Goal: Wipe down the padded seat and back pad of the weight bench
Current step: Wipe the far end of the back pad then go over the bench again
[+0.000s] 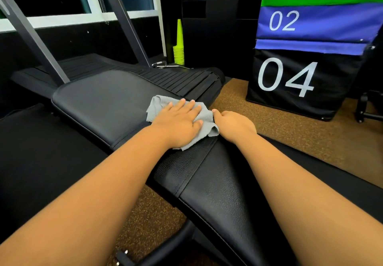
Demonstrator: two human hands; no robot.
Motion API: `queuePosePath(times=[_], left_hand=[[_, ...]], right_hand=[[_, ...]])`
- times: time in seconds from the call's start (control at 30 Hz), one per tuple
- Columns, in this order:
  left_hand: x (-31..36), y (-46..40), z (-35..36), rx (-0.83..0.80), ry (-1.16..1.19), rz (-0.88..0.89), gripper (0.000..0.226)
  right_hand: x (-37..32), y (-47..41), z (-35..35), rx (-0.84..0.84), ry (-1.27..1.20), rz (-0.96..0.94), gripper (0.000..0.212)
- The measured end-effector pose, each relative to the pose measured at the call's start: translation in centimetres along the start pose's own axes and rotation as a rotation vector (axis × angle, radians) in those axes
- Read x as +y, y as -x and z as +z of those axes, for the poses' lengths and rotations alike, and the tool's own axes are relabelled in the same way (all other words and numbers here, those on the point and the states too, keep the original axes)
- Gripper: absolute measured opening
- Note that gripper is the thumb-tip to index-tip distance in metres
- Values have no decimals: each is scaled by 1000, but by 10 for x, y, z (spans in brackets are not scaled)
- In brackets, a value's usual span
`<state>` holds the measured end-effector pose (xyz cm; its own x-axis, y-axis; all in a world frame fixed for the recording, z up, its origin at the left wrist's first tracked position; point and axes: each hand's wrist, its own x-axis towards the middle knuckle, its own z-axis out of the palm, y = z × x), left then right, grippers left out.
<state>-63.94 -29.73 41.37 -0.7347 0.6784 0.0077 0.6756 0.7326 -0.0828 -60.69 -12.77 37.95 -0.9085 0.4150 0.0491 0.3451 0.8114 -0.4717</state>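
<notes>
Head view: one grey cloth (207, 118) lies on the far pad (103, 104) of the bench, under the left hand (178, 120), whose straight fingers press it flat. Just right, the right hand (234, 123) curls over the pad's edge. The near pad (217, 193) runs between both forearms. Beyond the hands stand one stack of yellow cones (178, 46) and three numbered soft boxes (300, 75).

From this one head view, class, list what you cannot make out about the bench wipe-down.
- Pad surface under the grey cloth: covered by the cloth and the left hand.
- Right hand fingertips: curled over the far edge of the bench, out of sight.
- Bench frame and feet: hidden beneath the pads or cut off by the bottom edge.
</notes>
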Motion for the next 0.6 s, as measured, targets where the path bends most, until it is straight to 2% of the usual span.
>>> queuePosePath(times=[0.27, 0.5, 0.6], left_hand=[[21, 65, 9, 0, -34, -48, 63], [0, -3, -1, -3, 0, -156, 59], [7, -2, 0, 2, -25, -152, 59]], right_hand=[[1, -2, 2, 3, 18, 0, 63], [-2, 2, -1, -13, 11, 3, 58], [-1, 2, -1, -9, 5, -1, 59]])
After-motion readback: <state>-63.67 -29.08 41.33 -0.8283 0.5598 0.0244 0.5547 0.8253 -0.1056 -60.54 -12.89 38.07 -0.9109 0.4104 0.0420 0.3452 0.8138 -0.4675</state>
